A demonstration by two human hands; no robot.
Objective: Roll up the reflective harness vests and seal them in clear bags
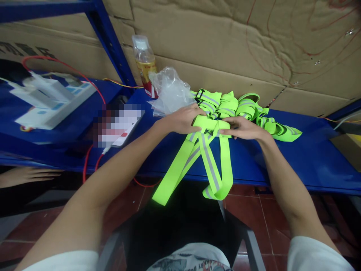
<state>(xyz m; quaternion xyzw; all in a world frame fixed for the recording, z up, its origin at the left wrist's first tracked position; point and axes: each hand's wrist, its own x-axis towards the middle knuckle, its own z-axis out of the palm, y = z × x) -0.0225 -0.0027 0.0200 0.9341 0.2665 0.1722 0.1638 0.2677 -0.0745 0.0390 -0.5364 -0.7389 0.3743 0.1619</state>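
Note:
A neon yellow-green reflective strap harness (210,150) with grey stripes lies over the front of the blue table. Its loose straps hang past the edge. My left hand (186,118) grips the folded upper band at its left end, fingertips partly hidden. At the band's right end, my right hand (241,128) pinches the fabric between thumb and fingers. A small dark buckle piece shows between the hands. Just behind them lie several rolled reflective straps (228,105) of the same colour, one with a black buckle. Clear plastic bags (172,92) rest beyond my left hand.
A drink bottle (144,66) stands by the cardboard wall (203,45). Left of my arm lie a phone (128,128) with a red cable and a white power strip (56,109). Another person's hand (28,175) shows at far left. A blue post (108,41) rises behind.

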